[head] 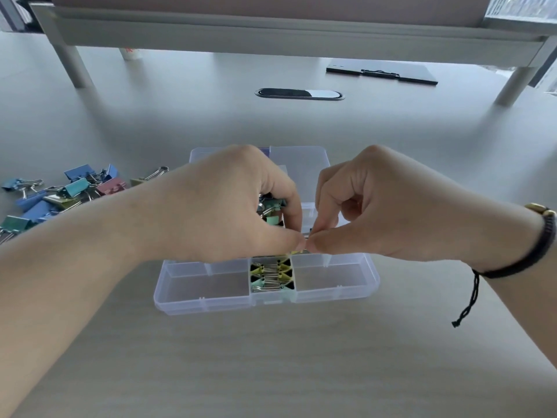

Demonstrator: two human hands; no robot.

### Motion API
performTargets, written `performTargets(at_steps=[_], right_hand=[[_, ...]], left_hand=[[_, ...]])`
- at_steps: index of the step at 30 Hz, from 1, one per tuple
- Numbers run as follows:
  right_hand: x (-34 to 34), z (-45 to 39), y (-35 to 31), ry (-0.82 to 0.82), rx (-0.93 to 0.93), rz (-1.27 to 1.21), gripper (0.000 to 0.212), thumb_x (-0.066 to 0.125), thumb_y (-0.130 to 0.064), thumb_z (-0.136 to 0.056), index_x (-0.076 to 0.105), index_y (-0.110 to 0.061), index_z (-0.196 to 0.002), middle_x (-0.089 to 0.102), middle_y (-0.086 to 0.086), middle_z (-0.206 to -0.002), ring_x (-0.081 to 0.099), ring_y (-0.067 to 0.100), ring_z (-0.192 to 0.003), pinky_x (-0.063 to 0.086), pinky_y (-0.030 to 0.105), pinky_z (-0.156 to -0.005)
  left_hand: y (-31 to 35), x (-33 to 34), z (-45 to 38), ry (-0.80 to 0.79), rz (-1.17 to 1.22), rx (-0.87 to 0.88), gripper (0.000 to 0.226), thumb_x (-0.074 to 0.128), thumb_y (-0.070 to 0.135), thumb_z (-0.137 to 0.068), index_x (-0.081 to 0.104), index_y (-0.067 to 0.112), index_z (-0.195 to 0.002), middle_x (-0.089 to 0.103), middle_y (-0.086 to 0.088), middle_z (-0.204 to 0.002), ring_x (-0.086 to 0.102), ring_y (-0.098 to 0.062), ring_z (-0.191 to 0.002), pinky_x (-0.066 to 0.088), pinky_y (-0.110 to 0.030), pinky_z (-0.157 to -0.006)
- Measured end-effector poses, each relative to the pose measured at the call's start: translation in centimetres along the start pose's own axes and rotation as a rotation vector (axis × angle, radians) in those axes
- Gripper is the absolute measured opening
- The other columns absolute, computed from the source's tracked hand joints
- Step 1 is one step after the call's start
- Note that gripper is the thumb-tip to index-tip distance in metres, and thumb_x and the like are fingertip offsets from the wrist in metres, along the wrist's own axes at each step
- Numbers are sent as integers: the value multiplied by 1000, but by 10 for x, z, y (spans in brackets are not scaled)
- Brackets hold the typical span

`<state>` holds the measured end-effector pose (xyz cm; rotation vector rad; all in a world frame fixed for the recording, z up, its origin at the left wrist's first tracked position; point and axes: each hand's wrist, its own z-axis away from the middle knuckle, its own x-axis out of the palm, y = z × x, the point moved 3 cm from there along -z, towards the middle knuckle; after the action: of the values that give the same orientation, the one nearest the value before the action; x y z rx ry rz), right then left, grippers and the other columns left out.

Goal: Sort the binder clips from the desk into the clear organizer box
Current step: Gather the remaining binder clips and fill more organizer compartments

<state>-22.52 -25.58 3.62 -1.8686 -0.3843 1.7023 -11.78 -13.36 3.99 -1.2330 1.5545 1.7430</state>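
The clear organizer box lies open on the desk in front of me. Its middle front compartment holds a row of small yellow and mint binder clips. My left hand hovers over the box with fingers curled round a bunch of small clips, teal and mint ones showing. My right hand meets it above the box, thumb and forefinger pinching a small clip's wire handle at the left fingertips. A pile of larger blue, teal, pink and gold binder clips lies on the desk at the left.
A raised monitor shelf spans the back of the desk on legs. Under it lie a black clipboard at the right and an oval cable grommet in the middle. A dark bracelet is on my right wrist.
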Motion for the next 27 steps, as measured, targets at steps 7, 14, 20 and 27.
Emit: performTargets(at_steps=[7,14,20,27], right_hand=[[1,0,-2,27,27,-18,16,87,-35,-65,72,-29,-65,55,-20,-53,40,6,-37,32,14,-39],[2,-1,-3,-47,58,-42,16,85,-37,-67,71,-29,-67,51,-26,-44,43,5,-36,26,9,-37],[-8,4,1,-141,-2,24,7,71,-35,-71,73,-40,-76,66,11,-79,54,29,-58,44,35,-52],[-6,10,-3,-182,-60,124,17,63,-33,-72,75,-45,-77,60,-17,-97,53,6,-67,40,19,-57]], left_hand=[[-3,1,-2,-4,7,-62,16,77,50,-65,73,36,-72,69,9,-69,61,-9,-62,46,-18,-56],[-4,0,-3,-42,9,-90,17,72,52,-65,73,38,-76,71,1,-68,65,-15,-61,48,-26,-56],[-4,1,-3,-6,4,-91,14,76,46,-67,72,34,-73,69,0,-65,59,-15,-54,45,-21,-53],[0,4,-4,43,-50,-116,12,82,37,-73,72,30,-73,69,11,-65,54,-2,-52,40,-8,-46]])
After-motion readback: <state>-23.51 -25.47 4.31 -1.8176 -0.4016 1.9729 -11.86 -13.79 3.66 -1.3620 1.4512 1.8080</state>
